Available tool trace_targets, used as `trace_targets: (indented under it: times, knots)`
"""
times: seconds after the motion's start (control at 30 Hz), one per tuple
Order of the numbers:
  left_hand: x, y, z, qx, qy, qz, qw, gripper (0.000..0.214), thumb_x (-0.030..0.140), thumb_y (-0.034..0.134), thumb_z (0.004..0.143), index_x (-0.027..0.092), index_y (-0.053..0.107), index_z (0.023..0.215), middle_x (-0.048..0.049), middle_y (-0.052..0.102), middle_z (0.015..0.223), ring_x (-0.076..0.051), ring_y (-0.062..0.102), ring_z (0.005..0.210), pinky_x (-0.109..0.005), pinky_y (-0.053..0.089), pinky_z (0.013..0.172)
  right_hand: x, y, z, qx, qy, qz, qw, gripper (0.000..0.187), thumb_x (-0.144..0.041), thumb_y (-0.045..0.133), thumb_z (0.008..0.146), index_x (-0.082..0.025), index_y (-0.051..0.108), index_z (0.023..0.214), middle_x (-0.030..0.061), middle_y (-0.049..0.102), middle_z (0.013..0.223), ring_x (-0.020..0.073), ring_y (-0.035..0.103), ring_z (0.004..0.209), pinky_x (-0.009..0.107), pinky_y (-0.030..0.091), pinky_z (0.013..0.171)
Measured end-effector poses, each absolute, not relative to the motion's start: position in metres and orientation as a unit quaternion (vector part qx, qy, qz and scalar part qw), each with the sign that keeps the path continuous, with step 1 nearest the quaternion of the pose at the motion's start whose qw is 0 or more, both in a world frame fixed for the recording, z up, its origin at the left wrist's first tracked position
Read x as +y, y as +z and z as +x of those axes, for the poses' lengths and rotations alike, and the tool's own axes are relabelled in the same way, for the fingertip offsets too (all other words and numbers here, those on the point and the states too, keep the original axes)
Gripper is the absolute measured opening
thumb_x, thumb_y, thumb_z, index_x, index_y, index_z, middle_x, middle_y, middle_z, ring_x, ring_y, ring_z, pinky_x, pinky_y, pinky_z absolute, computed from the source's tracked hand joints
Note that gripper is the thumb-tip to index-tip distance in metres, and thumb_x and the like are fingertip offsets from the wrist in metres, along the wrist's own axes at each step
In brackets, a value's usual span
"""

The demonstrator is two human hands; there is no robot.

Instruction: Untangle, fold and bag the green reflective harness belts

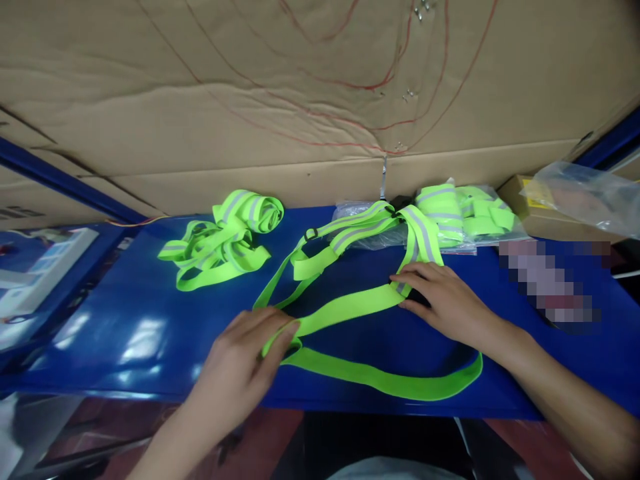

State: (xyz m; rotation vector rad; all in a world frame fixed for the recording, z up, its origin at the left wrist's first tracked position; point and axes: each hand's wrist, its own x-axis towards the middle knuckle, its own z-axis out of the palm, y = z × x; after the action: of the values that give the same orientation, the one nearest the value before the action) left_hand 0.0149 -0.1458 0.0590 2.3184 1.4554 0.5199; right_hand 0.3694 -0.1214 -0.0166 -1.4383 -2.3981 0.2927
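Note:
A neon-green strap harness with grey reflective stripes (350,310) stretches between my hands above the blue table. Its upper end hangs from a metal hook (384,179) by the cardboard wall, and a black buckle (311,234) sits on one strap. Folded strap is pinched in my left hand (250,350), with thumb and fingers closed round it. My right hand (433,293) grips the strap farther right, at a short grey-striped part. A lower loop of green strap sags between the two hands toward the table's front edge.
Loose green straps and a roll (225,240) lie at the back left. Bagged green rolls (450,213) stand at the back right, beside a cardboard box (555,217) with clear plastic on it. Behind the blue table (135,307) rises a cardboard wall (250,133) with red string.

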Motion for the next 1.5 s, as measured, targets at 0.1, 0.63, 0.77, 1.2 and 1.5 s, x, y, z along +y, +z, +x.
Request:
trace_targets:
  times: [0.1,0.63,0.77,1.2,1.5]
  knots:
    - [-0.141,0.066,0.011,0.619,0.209,0.676,0.343,0.038,0.052,0.061,0.098,0.022,0.077,0.114,-0.0046,0.079,0.103,-0.021,0.075,0.084,-0.027,0.059,0.069,-0.121,-0.018,0.370,-0.839,0.103,-0.510,0.161,0.040,-0.032,0.069,0.098,-0.025,0.065,0.137,0.0125,0.067,0.135,0.0334,0.065,0.125,0.054,0.054,0.102]
    - [-0.116,0.089,0.071,0.358,0.092,0.726,0.580,0.041,0.035,0.051,0.105,0.029,0.057,0.145,0.0037,0.057,0.077,-0.011,0.045,0.062,-0.021,0.036,0.057,-0.139,0.015,0.347,-0.821,0.325,-0.386,0.266,0.032,-0.043,0.068,0.100,-0.031,0.066,0.130,0.0062,0.074,0.124,0.0261,0.066,0.123,0.046,0.049,0.112]
    - [-0.102,0.059,0.077,0.388,0.121,0.678,0.612,0.039,0.043,0.058,0.102,0.023,0.061,0.135,0.0041,0.057,0.075,-0.008,0.040,0.058,-0.020,0.029,0.052,-0.139,0.024,0.354,-0.758,0.406,-0.415,0.297,0.017,-0.038,0.059,0.105,-0.027,0.071,0.102,0.0031,0.077,0.099,0.0196,0.073,0.097,0.033,0.057,0.090]
    - [-0.126,0.045,0.087,0.438,0.207,0.791,0.374,0.050,0.044,0.065,0.100,0.028,0.052,0.146,-0.0081,0.066,0.133,-0.020,0.069,0.112,-0.031,0.060,0.090,-0.144,0.015,0.329,-0.690,0.403,-0.493,0.344,0.013,-0.026,0.057,0.098,-0.024,0.070,0.102,-0.0003,0.067,0.078,0.0157,0.064,0.070,0.025,0.049,0.061]
    - [-0.157,0.033,0.026,0.347,0.031,0.919,0.182,0.038,0.021,0.044,0.107,0.028,0.062,0.140,-0.0045,0.075,0.124,-0.020,0.072,0.110,-0.035,0.057,0.099,-0.144,0.026,0.353,-0.620,0.424,-0.531,0.392,0.009,-0.024,0.059,0.092,-0.023,0.062,0.083,-0.0025,0.060,0.068,0.0125,0.052,0.058,0.024,0.039,0.052]
